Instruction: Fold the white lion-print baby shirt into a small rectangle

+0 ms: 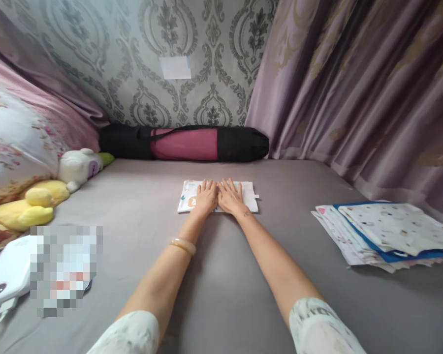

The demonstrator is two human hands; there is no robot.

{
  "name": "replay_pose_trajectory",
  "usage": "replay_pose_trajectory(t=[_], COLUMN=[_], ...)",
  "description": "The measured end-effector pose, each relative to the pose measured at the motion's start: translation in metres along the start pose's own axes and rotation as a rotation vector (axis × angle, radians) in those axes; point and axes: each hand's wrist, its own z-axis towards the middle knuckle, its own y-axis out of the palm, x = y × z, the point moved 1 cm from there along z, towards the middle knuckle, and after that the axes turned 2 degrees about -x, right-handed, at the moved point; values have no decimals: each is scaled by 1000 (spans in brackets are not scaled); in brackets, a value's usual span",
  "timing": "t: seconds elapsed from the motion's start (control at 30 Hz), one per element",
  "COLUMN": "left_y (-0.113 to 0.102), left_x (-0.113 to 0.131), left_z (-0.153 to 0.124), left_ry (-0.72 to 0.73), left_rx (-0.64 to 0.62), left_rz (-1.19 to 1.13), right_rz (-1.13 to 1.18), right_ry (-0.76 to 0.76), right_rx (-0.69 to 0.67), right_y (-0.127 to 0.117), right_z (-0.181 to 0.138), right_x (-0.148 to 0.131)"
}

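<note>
A small folded white cloth with a coloured print (pixel 246 191) lies on the grey bed sheet (pixel 221 275) ahead of me. My left hand (pixel 206 196) and my right hand (pixel 230 196) rest flat on top of it, side by side, palms down, fingers stretched out and close together. Neither hand grips anything. A pale bangle (pixel 183 245) sits on my left wrist.
A stack of printed cloths with blue edging (pixel 387 233) lies at the right. A black and pink rolled bag (pixel 184 143) lies against the patterned wall. Soft toys (pixel 40 199), a floral pillow (pixel 11 142) and a white device (pixel 5 280) are at the left. Purple curtains (pixel 354 83) hang at the right.
</note>
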Motion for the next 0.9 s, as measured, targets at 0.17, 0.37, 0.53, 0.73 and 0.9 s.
replay_pose_trajectory(t=[0.17,0.37,0.53,0.73,0.9], left_y=[5,3,3,-1,-5], left_x=[-5,-5,-5,-5,-7], left_z=[0,0,-1,-2,-4], left_ry=[-9,-46,-52,-50,-102], left_rx=[-44,-121,-122,-124,-105], left_rz=[58,144,174,176,180], right_rz=[-16,-46,-68,-61,-48], right_ry=[-17,2,1,-12,41], right_rx=[-24,2,28,29,72], right_y=[7,12,14,12,14], right_z=[3,3,2,2,3], right_x=[7,7,7,7,8])
